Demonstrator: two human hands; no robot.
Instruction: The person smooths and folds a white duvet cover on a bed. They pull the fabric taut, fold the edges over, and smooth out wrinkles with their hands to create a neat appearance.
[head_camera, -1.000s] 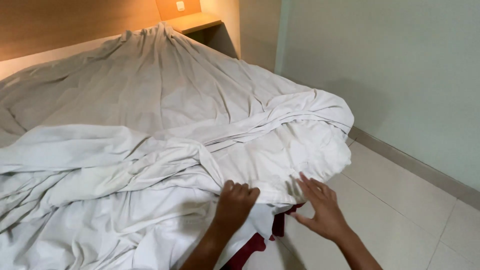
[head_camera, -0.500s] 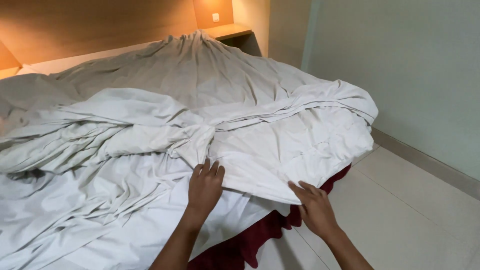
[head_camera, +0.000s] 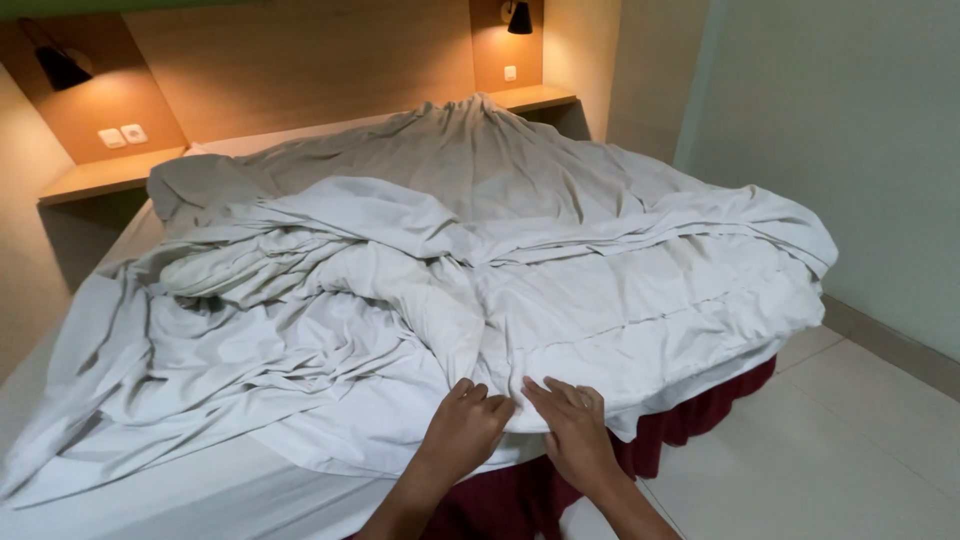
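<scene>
Head view, hidden or unclear: both forearms run off the bottom edge. The mattress is covered except for a bare strip at lower left. The fingertips of the left hand curl into the cloth, so whether they pinch a fold cannot be told. The bed's left side and the dark red bed skirt show only in part.
Head view, counts: two hands; one white sheet, heavily crumpled; one bed; two wall lamps, left lamp and right lamp; two bedside shelves, left shelf and right shelf; one double wall socket and one single switch.
Head view, left hand: knuckles up, fingers bent and close together, pressed on the sheet's near edge.
Head view, right hand: lies flat on the sheet just beside the left, fingers straight and slightly spread, pointing up-left; nothing gripped.
Head view, sheet position: bunched across the bed, gathered toward the wooden headboard, its front edge hanging over the near corner above the skirt, under both hands.
Head view, surroundings: pale tiled floor at right, pale green wall beyond.
</scene>
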